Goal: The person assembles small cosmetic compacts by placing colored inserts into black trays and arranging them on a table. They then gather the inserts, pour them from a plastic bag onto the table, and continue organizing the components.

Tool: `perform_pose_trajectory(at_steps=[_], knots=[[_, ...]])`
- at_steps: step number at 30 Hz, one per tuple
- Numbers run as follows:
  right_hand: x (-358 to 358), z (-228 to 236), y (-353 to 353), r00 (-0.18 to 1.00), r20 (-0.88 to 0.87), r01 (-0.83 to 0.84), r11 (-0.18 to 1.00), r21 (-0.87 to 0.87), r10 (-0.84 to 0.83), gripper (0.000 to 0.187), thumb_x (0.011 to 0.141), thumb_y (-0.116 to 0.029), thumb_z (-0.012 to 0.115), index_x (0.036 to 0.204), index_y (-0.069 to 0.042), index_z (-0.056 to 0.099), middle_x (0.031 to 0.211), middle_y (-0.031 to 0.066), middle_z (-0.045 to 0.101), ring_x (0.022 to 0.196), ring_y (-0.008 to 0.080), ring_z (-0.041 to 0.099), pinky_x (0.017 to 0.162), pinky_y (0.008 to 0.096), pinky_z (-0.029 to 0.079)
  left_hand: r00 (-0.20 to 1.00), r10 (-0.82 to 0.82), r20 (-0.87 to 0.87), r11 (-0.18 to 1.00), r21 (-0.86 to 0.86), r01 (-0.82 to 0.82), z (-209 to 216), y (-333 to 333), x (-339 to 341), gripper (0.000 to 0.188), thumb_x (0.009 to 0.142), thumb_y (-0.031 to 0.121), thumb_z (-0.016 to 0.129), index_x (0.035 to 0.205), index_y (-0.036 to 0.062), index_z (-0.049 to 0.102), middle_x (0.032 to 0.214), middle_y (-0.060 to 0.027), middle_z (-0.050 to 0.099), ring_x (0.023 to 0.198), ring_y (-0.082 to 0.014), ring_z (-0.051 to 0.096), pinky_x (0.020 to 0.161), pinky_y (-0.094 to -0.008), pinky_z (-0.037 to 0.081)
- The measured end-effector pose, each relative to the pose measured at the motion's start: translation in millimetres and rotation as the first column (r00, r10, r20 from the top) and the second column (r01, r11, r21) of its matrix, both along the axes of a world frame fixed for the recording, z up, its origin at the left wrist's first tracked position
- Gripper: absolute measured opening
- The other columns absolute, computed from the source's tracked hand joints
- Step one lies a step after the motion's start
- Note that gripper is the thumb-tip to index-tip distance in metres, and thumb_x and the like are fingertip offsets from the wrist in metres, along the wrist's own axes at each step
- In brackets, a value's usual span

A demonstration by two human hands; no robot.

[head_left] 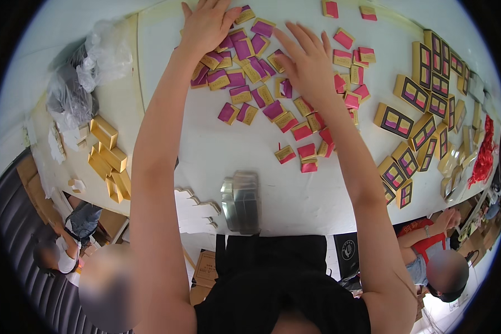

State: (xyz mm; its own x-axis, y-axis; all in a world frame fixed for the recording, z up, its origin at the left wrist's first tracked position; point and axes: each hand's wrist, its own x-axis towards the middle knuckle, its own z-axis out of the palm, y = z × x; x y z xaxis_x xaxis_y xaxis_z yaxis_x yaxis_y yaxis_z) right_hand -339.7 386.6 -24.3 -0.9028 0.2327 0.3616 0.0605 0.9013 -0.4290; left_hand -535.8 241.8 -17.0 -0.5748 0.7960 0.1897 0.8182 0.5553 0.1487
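Observation:
Many small flat packets lie scattered over the white table, some purple and gold (240, 94), others pink and gold (302, 131). Far off at the upper edge, my left hand (205, 25) reaches over the purple packets with its fingers spread; some fingertips are cut off by the frame. My right hand (312, 67) stretches out between the purple and the pink packets, fingers apart, palm down. Neither hand shows a packet in its grasp. Whether the fingertips touch the packets beneath them I cannot tell.
On the right stand several gold boxes with dark windowed lids (396, 119), beside red shredded filler (484, 150). Gold trays (110, 158) and clear plastic bags (97, 61) lie left. Stacked clear plastic covers (241, 201) sit near the front edge. Other people are nearby at both sides.

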Motion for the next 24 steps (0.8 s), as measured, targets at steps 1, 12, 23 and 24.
perform_pose_trajectory(at_steps=[1, 12, 23, 24], knots=[[15, -7, -1, 1.0, 0.0, 0.028, 0.997, -0.068, -0.028, 0.027, 0.088, -0.029, 0.063, 0.113, -0.02, 0.067, 0.128, 0.0032, 0.057, 0.127, 0.0282, 0.046, 0.104, 0.0665, 0.027, 0.99, -0.013, 0.14, 0.997, -0.08, 0.024, 6, 5, -1, 0.051, 0.097, 0.035, 0.047, 0.143, 0.0142, 0.038, 0.148, -0.0155, 0.035, 0.139, -0.0368, 0.026, 0.107, -0.0621, 0.025], [81, 13, 32, 0.984, 0.072, 0.149, 0.973, 0.174, -0.163, 0.032, 0.087, -0.028, 0.065, 0.117, -0.017, 0.065, 0.124, 0.0026, 0.061, 0.121, 0.0305, 0.051, 0.106, 0.0598, 0.028, 0.971, -0.24, -0.014, 0.962, -0.135, 0.236, -5, -33, 61, 0.052, 0.089, 0.046, 0.057, 0.139, 0.0429, 0.044, 0.155, -0.007, 0.026, 0.142, -0.036, 0.025, 0.104, -0.072, 0.02], [-6, -9, 128, 0.979, 0.183, -0.147, 0.932, 0.33, 0.09, 0.048, 0.095, -0.045, 0.049, 0.139, -0.028, 0.047, 0.146, 0.0123, 0.041, 0.132, 0.0442, 0.036, 0.107, 0.0585, 0.028, 0.994, 0.113, 0.014, 0.993, 0.027, -0.113, -25, -70, 43, 0.058, 0.093, 0.061, 0.039, 0.146, 0.0357, 0.035, 0.154, -0.0071, 0.029, 0.14, -0.0426, 0.024, 0.098, -0.078, 0.016], [1, -11, 119, 0.982, 0.178, -0.126, 0.923, 0.363, 0.064, 0.048, 0.094, -0.047, 0.049, 0.139, -0.029, 0.048, 0.146, 0.0113, 0.04, 0.132, 0.0437, 0.035, 0.106, 0.0587, 0.029, 0.999, 0.052, -0.008, 0.999, 0.017, -0.052, -26, -70, 52, 0.059, 0.093, 0.061, 0.04, 0.146, 0.0368, 0.034, 0.154, -0.0072, 0.029, 0.14, -0.0431, 0.024, 0.098, -0.0783, 0.016]])
